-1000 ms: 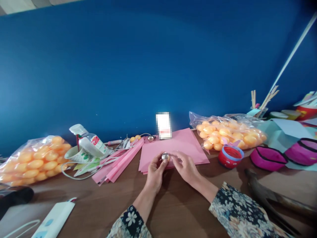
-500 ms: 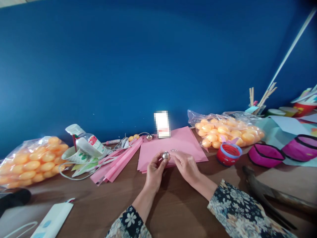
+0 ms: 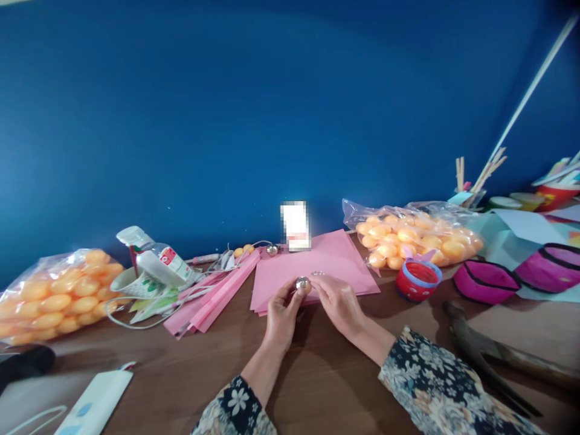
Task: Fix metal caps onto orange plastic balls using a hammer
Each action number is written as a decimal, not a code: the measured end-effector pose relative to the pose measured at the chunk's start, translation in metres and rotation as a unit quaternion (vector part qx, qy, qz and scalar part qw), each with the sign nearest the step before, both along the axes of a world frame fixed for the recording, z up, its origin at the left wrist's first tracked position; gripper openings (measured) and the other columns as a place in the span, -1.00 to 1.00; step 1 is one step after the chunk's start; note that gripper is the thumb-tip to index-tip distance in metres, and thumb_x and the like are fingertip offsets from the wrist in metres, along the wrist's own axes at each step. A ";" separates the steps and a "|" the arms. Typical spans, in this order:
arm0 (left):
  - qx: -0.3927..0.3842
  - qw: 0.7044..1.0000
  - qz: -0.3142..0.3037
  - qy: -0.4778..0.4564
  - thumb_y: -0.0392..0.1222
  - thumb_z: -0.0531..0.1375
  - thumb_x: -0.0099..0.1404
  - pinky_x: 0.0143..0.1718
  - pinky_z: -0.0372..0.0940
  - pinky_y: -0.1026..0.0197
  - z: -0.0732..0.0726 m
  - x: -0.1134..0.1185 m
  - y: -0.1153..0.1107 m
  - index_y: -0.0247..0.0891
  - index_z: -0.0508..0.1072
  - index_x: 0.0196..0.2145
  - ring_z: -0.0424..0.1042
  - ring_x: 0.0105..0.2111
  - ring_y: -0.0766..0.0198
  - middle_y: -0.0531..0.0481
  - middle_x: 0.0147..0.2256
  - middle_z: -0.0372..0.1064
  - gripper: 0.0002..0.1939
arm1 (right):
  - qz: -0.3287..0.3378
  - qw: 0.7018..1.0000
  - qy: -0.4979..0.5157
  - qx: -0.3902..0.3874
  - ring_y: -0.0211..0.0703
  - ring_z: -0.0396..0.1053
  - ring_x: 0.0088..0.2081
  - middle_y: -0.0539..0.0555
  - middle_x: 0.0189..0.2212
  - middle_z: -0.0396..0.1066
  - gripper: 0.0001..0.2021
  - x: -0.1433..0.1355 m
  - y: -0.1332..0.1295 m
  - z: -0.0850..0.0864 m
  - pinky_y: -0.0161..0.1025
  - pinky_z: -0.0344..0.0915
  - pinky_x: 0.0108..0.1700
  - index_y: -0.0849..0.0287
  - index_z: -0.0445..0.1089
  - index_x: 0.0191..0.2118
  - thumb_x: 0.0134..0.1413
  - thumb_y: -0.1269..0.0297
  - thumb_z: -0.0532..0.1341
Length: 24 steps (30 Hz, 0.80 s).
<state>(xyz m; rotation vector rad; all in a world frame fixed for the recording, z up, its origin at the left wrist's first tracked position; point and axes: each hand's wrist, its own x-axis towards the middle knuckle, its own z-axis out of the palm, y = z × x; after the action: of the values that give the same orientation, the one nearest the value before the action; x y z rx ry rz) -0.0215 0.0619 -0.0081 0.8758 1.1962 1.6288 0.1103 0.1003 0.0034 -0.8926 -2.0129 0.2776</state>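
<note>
My left hand (image 3: 281, 314) pinches a small shiny silver bell (image 3: 301, 283) between thumb and fingers, just above the near edge of a stack of pink paper sheets (image 3: 312, 266). My right hand (image 3: 338, 302) meets it from the right, its fingertips at the bell; I cannot tell whether they hold a thread or ring. A second silver bell (image 3: 272, 249) lies at the back of the wooden table (image 3: 190, 374), by a few loose orange balls (image 3: 242, 250).
Bags of orange balls sit at the left (image 3: 49, 296) and back right (image 3: 417, 238). Pink paper strips (image 3: 212, 296), a plastic bottle (image 3: 154, 260), a red tape roll (image 3: 419, 281), magenta bowls (image 3: 487, 283) and a dark tool (image 3: 480, 350) lie around.
Both hands stay together on the silver bell. The view has drifted slightly; the things on the table have not moved.
</note>
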 end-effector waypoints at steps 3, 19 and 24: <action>-0.001 1.000 0.004 0.001 -0.19 0.28 -0.01 0.03 0.15 0.07 -0.001 0.000 0.001 -0.27 0.46 -0.18 0.34 -0.05 0.11 -0.11 -0.13 0.43 -0.62 | 0.020 1.000 0.001 -0.003 -0.13 0.43 -0.23 0.09 -0.27 0.48 -0.74 0.001 0.000 0.000 -0.20 0.36 -0.17 0.11 0.35 -0.13 0.15 0.46 0.00; -0.004 0.999 -0.011 0.038 -0.16 0.26 0.03 -0.01 0.20 0.09 -0.002 0.000 0.000 -0.29 0.45 -0.15 0.38 -0.10 0.12 -0.12 -0.14 0.44 -0.62 | -0.007 0.999 -0.052 0.008 -0.14 0.42 -0.28 0.10 -0.33 0.46 -0.79 0.002 0.002 -0.002 -0.24 0.34 -0.19 0.16 0.36 -0.25 0.14 0.48 0.00; -0.004 0.998 -0.013 0.062 -0.14 0.24 0.05 0.01 0.18 0.08 -0.002 -0.001 0.000 -0.30 0.45 -0.15 0.35 -0.07 0.11 -0.12 -0.14 0.44 -0.62 | -0.005 1.000 -0.018 0.009 -0.15 0.43 -0.31 0.10 -0.34 0.47 -0.80 0.001 0.002 -0.003 -0.26 0.34 -0.22 0.16 0.36 -0.25 0.15 0.46 0.00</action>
<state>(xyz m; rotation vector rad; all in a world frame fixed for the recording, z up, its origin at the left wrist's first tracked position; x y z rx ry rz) -0.0226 0.0620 -0.0102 0.9956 1.2703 1.5674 0.1111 0.1025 0.0005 -0.9022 -2.0413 0.2386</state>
